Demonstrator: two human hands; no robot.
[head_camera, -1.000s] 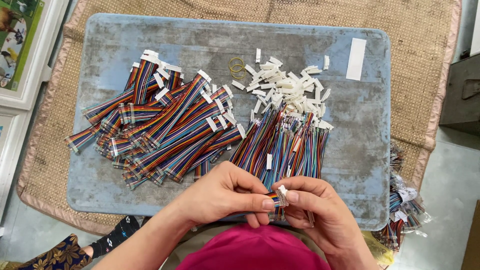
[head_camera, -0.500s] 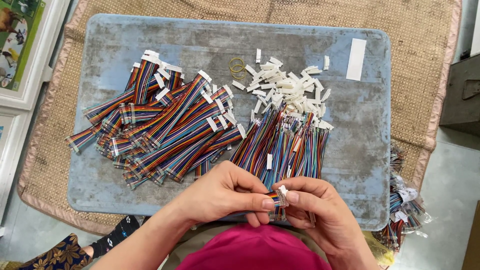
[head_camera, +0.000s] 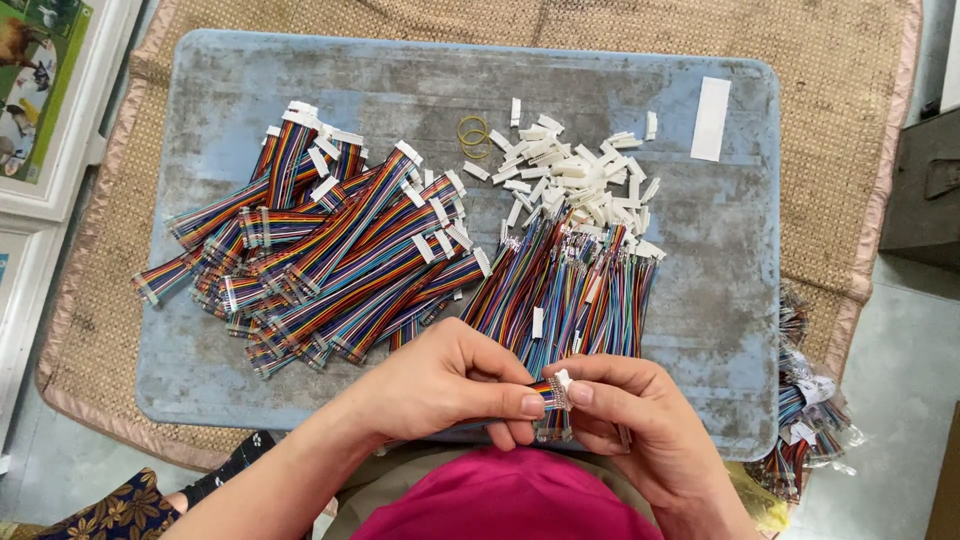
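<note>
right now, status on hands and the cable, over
Left hand and right hand both pinching one ribbon cable. White connector at its tip. Nothing in the way.

Woven mat (head_camera: 840, 120) under blue board (head_camera: 250, 90); grey floor (head_camera: 890, 340).

Both hands (head_camera: 540, 400) pinch ribbon cable (head_camera: 548, 393), white connector (head_camera: 563, 379).

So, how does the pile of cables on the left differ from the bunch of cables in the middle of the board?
The left pile has white connectors fitted on the cable ends; the middle bunch mostly shows bare wire ends. The left pile lies criss-crossed at slanted angles, while the middle bunch runs more parallel, toward the loose white connectors. Both are multicoloured ribbon cables and lie on the blue board.
</note>
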